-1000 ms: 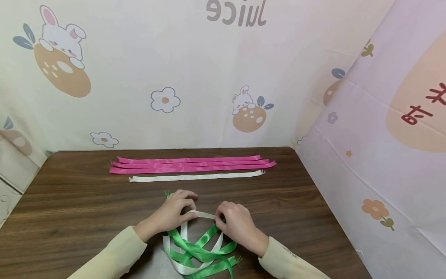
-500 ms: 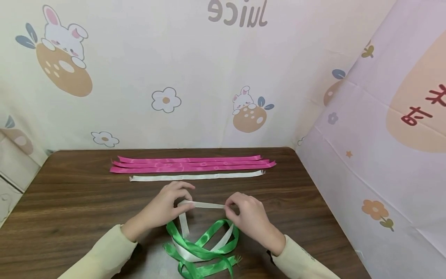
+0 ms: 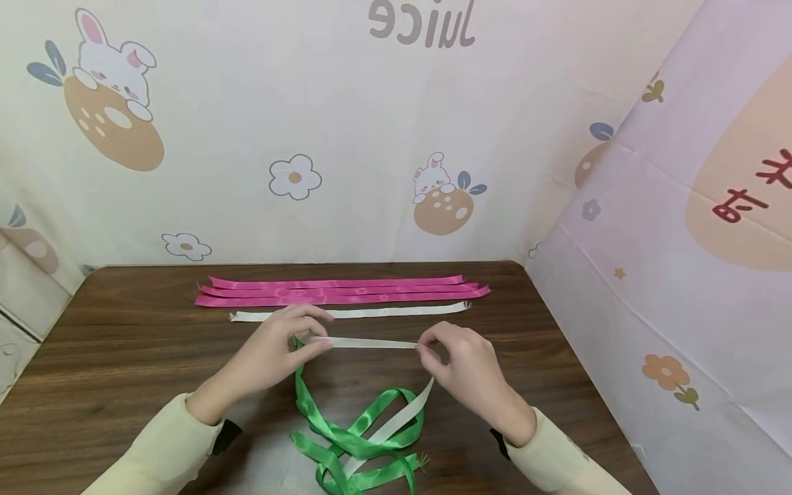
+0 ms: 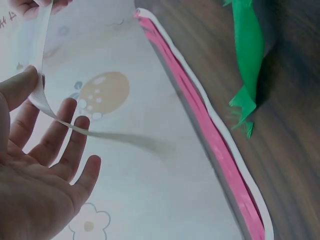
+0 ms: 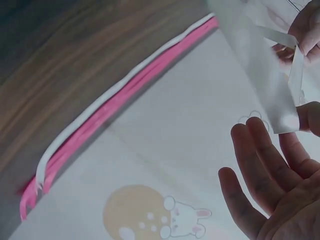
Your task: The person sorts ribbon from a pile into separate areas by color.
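A white ribbon is stretched nearly level between the two hands, above the table. My left hand pinches it between thumb and index finger, the other fingers spread; a loose tail hangs past them in the left wrist view. My right hand pinches the other side, and from there the ribbon slants down into a loose heap of green ribbons. In the right wrist view the right thumb presses the ribbon while several fingers stand away from it. One green ribbon trails up towards the left hand.
Several pink ribbons lie side by side along the far edge of the brown wooden table. Another white ribbon lies straight in front of them, partly behind the left hand. A printed cloth hangs behind the table and to its right.
Both hands have risen and moved forward and apart, drawing a longer span of white ribbon out of the green heap. The left-hand stretch of white ribbon has left the heap.
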Available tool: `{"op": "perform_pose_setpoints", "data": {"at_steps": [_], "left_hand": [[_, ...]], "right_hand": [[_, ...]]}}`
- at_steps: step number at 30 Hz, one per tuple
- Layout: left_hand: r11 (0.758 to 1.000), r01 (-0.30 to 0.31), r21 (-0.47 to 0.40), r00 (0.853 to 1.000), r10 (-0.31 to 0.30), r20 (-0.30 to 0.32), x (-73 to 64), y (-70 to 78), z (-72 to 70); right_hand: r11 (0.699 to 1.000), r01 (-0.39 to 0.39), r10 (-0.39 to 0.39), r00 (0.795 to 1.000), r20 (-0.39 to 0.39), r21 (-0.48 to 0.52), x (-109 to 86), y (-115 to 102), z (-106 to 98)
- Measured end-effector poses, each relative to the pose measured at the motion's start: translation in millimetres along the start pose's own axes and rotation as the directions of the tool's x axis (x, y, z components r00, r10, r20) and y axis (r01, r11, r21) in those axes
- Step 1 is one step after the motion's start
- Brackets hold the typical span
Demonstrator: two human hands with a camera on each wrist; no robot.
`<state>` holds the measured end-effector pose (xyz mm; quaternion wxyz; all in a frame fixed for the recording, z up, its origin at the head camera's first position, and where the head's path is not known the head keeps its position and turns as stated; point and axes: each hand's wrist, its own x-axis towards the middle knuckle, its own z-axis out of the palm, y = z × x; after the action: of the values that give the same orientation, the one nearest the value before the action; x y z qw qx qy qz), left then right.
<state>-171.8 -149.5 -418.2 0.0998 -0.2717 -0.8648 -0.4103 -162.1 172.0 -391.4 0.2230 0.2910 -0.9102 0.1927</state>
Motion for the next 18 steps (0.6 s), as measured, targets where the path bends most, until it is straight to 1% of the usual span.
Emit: {"op": "perform_pose_setpoints", "data": {"at_steps": [3,9,14,18], "left_hand": [[1.000,-0.002,0.001,1.000,0.002,-0.013,0.0,0.8,-5.3],[1.000,-0.014,0.022,0.999,0.015,-0.048,-2.4,-1.3,-15.5],[0.999,0.018,0.050,0.998,-0.015,-0.060,-4.1,-3.0,-25.9],[0.996,0.042,0.083,0.997,-0.035,-0.075,-6.0,-8.0,-32.4]], "right_hand": [[1.000,0.010,-0.011,1.000,-0.020,-0.011,2.0,2,-4],[0.999,0.021,-0.021,0.999,-0.025,-0.031,4.4,7,-8],[0.998,0.030,-0.033,0.998,-0.047,-0.062,5.4,17,-10],[0.997,0.015,-0.020,0.998,-0.058,-0.082,6.6,27,-11]]}}
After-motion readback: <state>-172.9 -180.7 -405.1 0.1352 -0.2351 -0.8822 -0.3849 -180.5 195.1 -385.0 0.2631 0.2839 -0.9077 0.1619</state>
